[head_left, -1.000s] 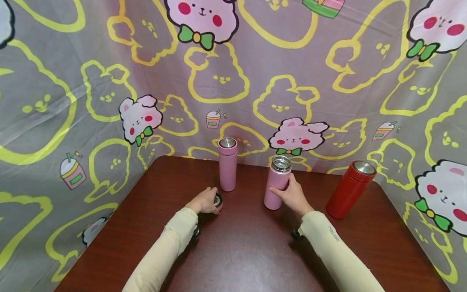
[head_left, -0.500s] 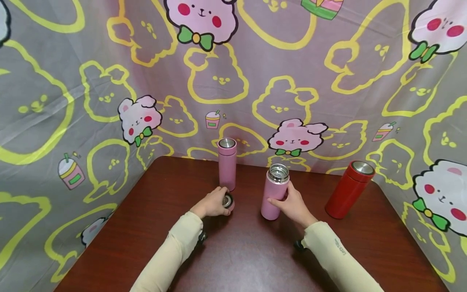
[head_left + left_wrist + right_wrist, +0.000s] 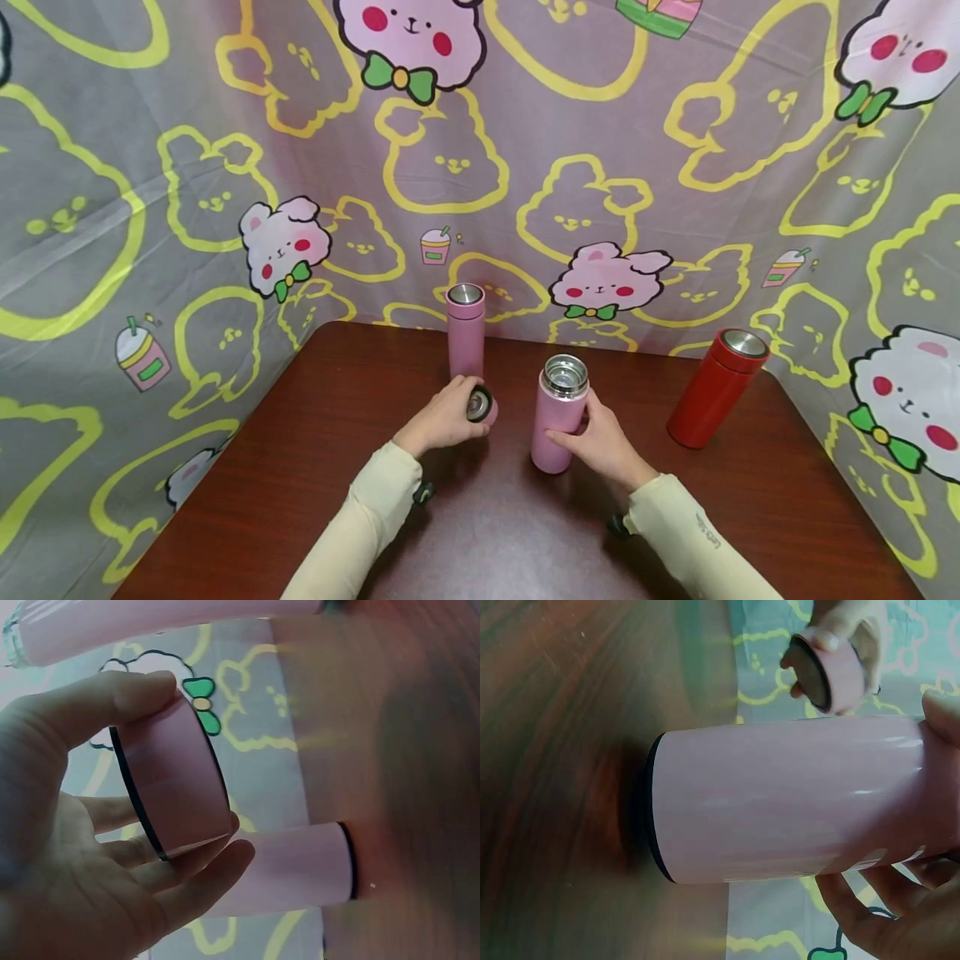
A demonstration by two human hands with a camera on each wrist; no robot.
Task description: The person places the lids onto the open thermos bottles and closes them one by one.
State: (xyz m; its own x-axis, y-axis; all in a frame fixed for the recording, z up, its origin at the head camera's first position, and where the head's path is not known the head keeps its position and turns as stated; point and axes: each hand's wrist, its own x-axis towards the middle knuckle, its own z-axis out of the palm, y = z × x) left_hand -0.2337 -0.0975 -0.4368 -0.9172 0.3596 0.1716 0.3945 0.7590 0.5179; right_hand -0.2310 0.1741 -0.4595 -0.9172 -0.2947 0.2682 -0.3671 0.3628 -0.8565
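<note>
My left hand pinches a pink thermos lid between thumb and fingers. The lid is tilted, so its dark-rimmed inner side faces up and right in the head view. Across from it, my right hand grips the side of a pink thermos without its lid. That thermos stands nearly upright, its steel mouth uncovered and its black base close over the table. A gap separates lid and thermos. Right behind the left hand stands a slimmer pink thermos with its lid on; its lower end is hidden.
A red thermos with a steel-topped lid stands to the right of my right hand. The dark brown wooden table reaches back to a grey curtain printed with cartoon rabbits, which also hangs along both sides.
My right hand has brought the open thermos nearer to me and slightly left. My left hand has carried the lid to the right, narrowing the gap between them.
</note>
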